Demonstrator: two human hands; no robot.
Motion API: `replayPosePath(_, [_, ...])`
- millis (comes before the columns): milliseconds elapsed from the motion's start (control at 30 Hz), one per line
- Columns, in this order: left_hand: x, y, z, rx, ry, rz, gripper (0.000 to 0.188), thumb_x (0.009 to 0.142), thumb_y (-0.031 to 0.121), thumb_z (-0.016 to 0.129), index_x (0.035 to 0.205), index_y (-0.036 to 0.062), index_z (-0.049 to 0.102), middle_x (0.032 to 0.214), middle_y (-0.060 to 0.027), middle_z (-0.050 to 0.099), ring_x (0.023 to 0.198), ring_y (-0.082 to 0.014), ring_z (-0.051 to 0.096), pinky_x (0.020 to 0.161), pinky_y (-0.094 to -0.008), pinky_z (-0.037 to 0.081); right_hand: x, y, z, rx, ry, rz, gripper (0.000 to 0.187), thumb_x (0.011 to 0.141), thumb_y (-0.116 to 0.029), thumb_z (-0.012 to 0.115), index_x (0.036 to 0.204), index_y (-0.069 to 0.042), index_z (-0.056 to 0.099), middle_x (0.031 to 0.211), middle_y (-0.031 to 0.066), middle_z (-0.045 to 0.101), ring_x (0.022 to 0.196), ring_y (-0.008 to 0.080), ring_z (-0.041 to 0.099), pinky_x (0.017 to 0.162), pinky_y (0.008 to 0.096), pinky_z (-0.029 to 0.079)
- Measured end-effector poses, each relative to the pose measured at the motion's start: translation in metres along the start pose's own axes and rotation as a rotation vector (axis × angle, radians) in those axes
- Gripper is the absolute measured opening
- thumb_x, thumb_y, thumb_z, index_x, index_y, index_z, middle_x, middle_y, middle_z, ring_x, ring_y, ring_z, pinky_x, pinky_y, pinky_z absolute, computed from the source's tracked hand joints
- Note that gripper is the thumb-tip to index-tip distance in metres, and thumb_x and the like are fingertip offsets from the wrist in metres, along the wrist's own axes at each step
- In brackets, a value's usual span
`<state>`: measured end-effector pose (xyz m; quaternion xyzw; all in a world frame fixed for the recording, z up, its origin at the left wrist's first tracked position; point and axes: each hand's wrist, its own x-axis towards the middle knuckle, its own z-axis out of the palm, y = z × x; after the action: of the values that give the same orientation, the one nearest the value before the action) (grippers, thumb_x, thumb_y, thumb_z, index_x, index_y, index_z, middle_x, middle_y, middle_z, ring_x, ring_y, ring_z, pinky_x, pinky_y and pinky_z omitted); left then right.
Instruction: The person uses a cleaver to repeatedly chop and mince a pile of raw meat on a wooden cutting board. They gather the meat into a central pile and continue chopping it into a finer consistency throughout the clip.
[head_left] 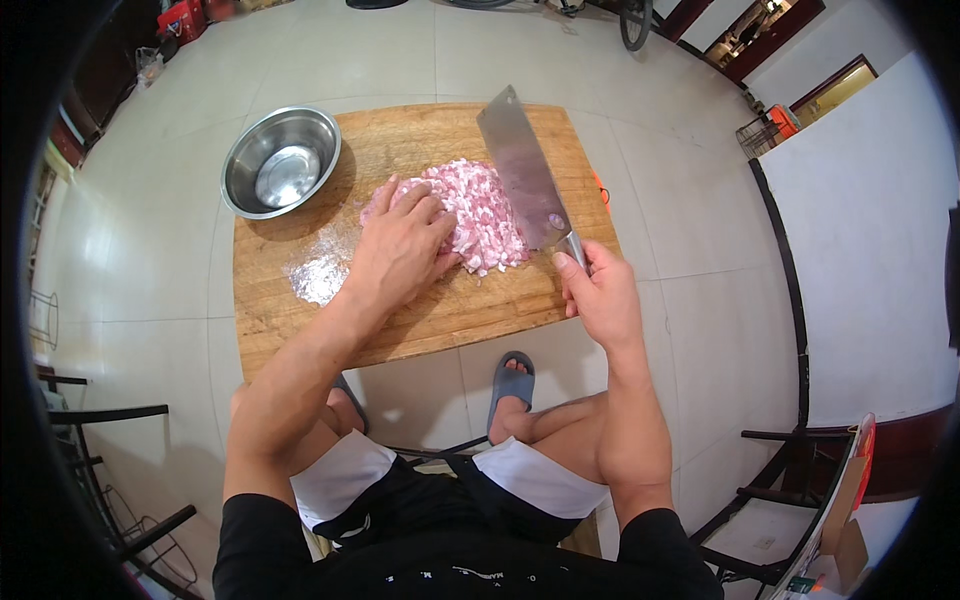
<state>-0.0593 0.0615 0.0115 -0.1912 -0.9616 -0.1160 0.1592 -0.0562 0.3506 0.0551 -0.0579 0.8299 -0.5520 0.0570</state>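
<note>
Spreading over the middle of the bench [400, 132], the diced meat [485, 212], pink and white, lies in a low heap right in front of the seated person. The left hand [405, 240] rests palm down on the heap's left part, fingers loosely spread, hiding what is under it from me. The right hand [600, 295] is wrapped around the handle of a broad cleaver [522, 175], whose blade stands along the heap's right side and closes it off there; whether its edge touches the wood, I cannot tell.

Left of the heap I see a shiny, wet-looking patch [322, 265] on the wood, and past it a steel bowl [290, 178] takes up the far left corner. Below the near edge, a grey slipper [513, 382] is on the tiled floor [690, 200]. A wheel [635, 25] stands well off at the far side of the room, and an orange container [783, 121] sits by the wall to the right.

The cleaver's long axis runs away from the person, leaning a little left: handle at the near end, blade's far corner pointing across the bench. The heap itself stretches roughly left to right.
</note>
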Motion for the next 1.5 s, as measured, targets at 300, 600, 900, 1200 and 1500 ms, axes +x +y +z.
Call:
replayPosePath(300, [-0.007, 0.006, 0.001, 0.059, 0.139, 0.005, 0.041, 0.086, 0.032, 0.084, 0.123, 0.0146, 0.076, 0.134, -0.0064, 0.069, 0.140, -0.0291, 0.056, 0.126, -0.0615, 0.034, -0.011, -0.008, 0.007, -0.034, -0.015, 0.032, 0.029, 0.105, -0.026, 0.073, 0.102, 0.003, 0.071, 0.065, 0.0022, 0.062, 0.051, 0.0090, 0.057, 0.048, 0.0300, 0.045])
replayPosePath(600, [-0.003, 0.019, 0.009, 0.051, 0.054, 0.332, 0.021, 0.088, 0.020, 0.070, 0.107, 0.0124, 0.075, 0.120, -0.0032, 0.070, 0.123, -0.0239, 0.064, 0.119, -0.0470, 0.044, -0.008, -0.014, 0.011, 0.016, 0.024, 0.054, 0.033, 0.106, -0.029, 0.072, 0.102, 0.003, 0.070, 0.065, 0.0036, 0.061, 0.051, 0.0111, 0.058, 0.049, 0.0327, 0.047])
replayPosePath(900, [0.019, 0.027, 0.017, 0.119, 0.131, 0.154, 0.009, 0.084, 0.013, 0.066, 0.084, 0.0089, 0.073, 0.097, -0.0062, 0.068, 0.105, -0.0248, 0.064, 0.111, -0.0447, 0.046, -0.006, -0.005, 0.009, -0.045, 0.012, 0.081, 0.034, 0.107, -0.031, 0.071, 0.102, 0.002, 0.070, 0.065, 0.0037, 0.061, 0.051, 0.0123, 0.059, 0.050, 0.0326, 0.048])
replayPosePath(1200, [0.006, 0.057, 0.014, -0.024, 0.115, 0.340, 0.021, 0.091, 0.017, 0.064, 0.106, 0.0072, 0.073, 0.108, -0.0081, 0.066, 0.117, -0.0250, 0.063, 0.123, -0.0489, 0.040, -0.003, -0.004, 0.001, 0.021, 0.048, 0.152, 0.031, 0.108, -0.029, 0.069, 0.101, 0.002, 0.067, 0.067, 0.0038, 0.062, 0.053, 0.0106, 0.060, 0.049, 0.0309, 0.049])
replayPosePath(1500, [-0.008, 0.028, 0.009, -0.003, 0.144, 0.319, 0.020, 0.092, 0.016, 0.068, 0.109, 0.0083, 0.074, 0.115, -0.0079, 0.065, 0.122, -0.0274, 0.062, 0.121, -0.0497, 0.043, -0.031, -0.025, 0.015, 0.070, -0.098, 0.235, 0.029, 0.107, -0.025, 0.063, 0.118, 0.002, 0.067, 0.072, 0.0033, 0.066, 0.055, 0.0113, 0.064, 0.050, 0.0312, 0.049])
